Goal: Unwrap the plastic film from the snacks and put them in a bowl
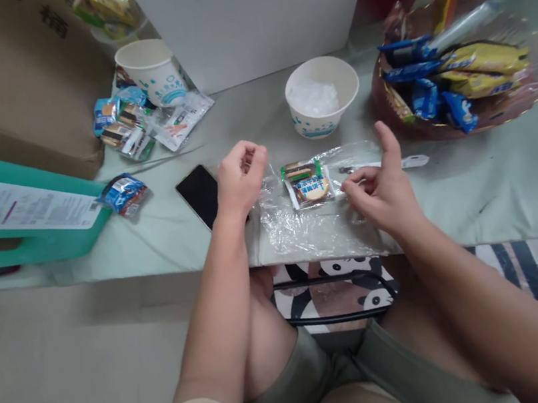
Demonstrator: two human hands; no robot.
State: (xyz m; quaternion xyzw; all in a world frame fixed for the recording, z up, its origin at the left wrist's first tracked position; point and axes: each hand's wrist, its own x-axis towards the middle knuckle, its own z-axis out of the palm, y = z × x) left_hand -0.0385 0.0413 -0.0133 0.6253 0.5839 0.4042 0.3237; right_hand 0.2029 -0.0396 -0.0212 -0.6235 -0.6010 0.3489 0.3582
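Note:
A clear plastic sheet or bag lies spread at the table's front edge. On it rest small packs of biscuits in see-through wrappers with green and white print. My left hand is closed, its fingertips pinched at the left edge of the plastic. On the other side, my right hand has thumb and forefinger pinched at the plastic's right part, with one finger raised. Behind the right hand lies a slim white object, partly hidden. A black-screened phone lies beside my left wrist.
A paper cup with crumpled clear plastic stands behind the packs. Right of it is a pink glass bowl of wrapped snacks. Further left are another paper cup, several snack packs, a blue pack and a green-framed panel.

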